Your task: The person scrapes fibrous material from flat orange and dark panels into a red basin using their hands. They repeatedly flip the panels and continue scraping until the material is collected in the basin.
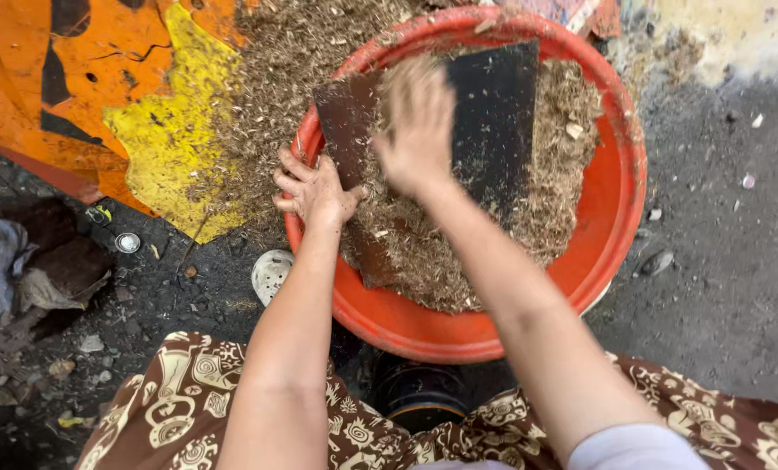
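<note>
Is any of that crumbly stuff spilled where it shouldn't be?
Yes. Lots of the dry brown shreds lie outside the red basin, spread over the orange and yellow sheet beside the left hand. The right hand is blurred over a dark board.

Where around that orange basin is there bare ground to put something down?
The dark ground right of the orange basin is mostly bare, with only small scraps. Left is crowded: the left hand grips a dark board, chaff covers the yellow sheet, and rags lie beyond.
</note>
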